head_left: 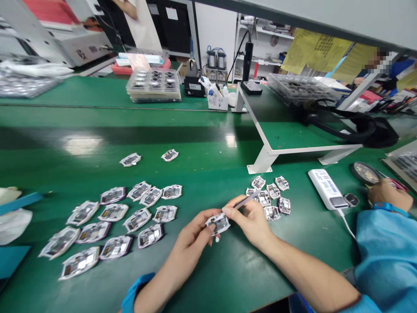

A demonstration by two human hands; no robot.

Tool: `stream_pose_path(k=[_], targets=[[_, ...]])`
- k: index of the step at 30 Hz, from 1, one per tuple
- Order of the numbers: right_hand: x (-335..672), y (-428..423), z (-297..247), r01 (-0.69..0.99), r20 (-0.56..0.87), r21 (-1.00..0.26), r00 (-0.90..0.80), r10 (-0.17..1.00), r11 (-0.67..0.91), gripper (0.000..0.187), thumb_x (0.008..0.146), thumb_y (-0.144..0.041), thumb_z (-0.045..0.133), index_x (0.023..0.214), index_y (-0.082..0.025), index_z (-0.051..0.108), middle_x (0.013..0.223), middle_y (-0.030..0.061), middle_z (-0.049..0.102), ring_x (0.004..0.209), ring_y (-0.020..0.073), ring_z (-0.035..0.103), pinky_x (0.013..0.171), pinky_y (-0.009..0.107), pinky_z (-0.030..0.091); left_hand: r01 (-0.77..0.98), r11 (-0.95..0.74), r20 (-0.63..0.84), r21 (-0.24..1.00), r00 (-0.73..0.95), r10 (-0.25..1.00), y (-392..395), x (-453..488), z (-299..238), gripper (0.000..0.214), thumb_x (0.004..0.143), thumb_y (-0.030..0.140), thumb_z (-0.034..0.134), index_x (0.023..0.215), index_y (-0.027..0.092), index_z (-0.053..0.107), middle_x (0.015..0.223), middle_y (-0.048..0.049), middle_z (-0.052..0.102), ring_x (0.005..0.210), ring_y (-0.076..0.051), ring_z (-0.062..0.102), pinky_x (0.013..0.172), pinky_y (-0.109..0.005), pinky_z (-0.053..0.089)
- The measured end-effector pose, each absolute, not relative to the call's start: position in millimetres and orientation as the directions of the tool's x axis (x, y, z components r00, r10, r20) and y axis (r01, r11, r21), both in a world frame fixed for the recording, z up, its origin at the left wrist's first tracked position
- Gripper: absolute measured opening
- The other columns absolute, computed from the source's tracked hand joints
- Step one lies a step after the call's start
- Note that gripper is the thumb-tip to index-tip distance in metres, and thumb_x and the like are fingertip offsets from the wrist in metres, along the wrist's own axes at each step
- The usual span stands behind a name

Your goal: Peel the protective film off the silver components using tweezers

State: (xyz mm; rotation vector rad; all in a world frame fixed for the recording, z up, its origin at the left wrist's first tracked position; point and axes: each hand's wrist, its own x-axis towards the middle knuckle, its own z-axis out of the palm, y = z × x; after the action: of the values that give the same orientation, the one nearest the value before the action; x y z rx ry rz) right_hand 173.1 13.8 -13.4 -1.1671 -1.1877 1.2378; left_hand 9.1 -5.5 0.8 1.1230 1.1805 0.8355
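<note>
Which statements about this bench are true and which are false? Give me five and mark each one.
1. The left hand holds a small device. True.
2. The right hand holds nothing. False: it holds a thin tool.
3. The tabletop is red. False: it is green.
4. Two pieces lie beyond the larger group of pieces on the left. True.
5. A white box with a cord lies right of both hands. True.
</note>
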Motion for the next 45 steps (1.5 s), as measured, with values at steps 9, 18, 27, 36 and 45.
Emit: stream_pose_path(k=[9,18,27,36,45], targets=[[174.0,14.5,-12.1,-0.046,0.033,-0.998,-0.024,0.999,0.032,0.014,0.078,-0.034,0.073,0.074,-0.021,0.068,0.072,0.0007,0.071,0.07,0.0173,0.066,0.069,0.03,0.053,0.099,0.203,-0.223,0.974,0.277,0.935,-3.3,2.9,-2.3,0.027,0.081,0.035,0.063,0.103,0.021,0.069,0.07,-0.0006,0.066,0.062,-0.018,0.056,0.062,-0.028,0.046],[174.8,14.2,-10.8,0.02,0.04,-0.999,-0.034,0.999,0.04,0.014,0.079,-0.034,0.072,0.074,-0.021,0.068,0.074,0.0012,0.071,0.073,0.0182,0.066,0.07,0.031,0.052,0.209,0.163,-0.223,0.964,0.31,0.924,-2.6,0.7,-2.6,0.032,0.082,0.037,0.06,0.108,0.02,0.066,0.071,-0.001,0.065,0.067,-0.021,0.058,0.064,-0.029,0.047],[175.6,13.5,-14.0,0.027,0.05,-0.998,-0.055,0.997,0.051,0.013,0.079,-0.032,0.072,0.077,-0.02,0.067,0.075,0.0008,0.071,0.074,0.0178,0.066,0.071,0.031,0.051,0.332,0.071,-0.201,0.941,0.376,0.905,-2.6,-1.3,-6.6,0.037,0.088,0.037,0.048,0.116,0.016,0.061,0.076,-0.0028,0.064,0.069,-0.021,0.058,0.065,-0.029,0.046],[175.5,12.5,-12.7,0.066,0.087,-0.994,-0.077,0.993,0.092,0.013,0.081,-0.032,0.071,0.076,-0.02,0.066,0.074,0.0012,0.07,0.072,0.0179,0.066,0.068,0.031,0.05,0.402,0.037,-0.212,0.915,0.398,0.893,-0.6,-5.6,-9.6,0.038,0.089,0.038,0.045,0.115,0.017,0.063,0.087,-0.006,0.071,0.077,-0.023,0.062,0.07,-0.03,0.047],[174.8,12.6,-13.7,0.076,0.114,-0.99,-0.069,0.991,0.119,0.012,0.081,-0.031,0.071,0.077,-0.02,0.067,0.074,0.0013,0.07,0.072,0.0179,0.066,0.069,0.031,0.051,0.292,0.134,-0.232,0.947,0.332,0.914,1.0,-1.7,-7.2,0.035,0.083,0.04,0.055,0.104,0.017,0.071,0.069,-0.0019,0.067,0.062,-0.019,0.056,0.06,-0.027,0.043]])
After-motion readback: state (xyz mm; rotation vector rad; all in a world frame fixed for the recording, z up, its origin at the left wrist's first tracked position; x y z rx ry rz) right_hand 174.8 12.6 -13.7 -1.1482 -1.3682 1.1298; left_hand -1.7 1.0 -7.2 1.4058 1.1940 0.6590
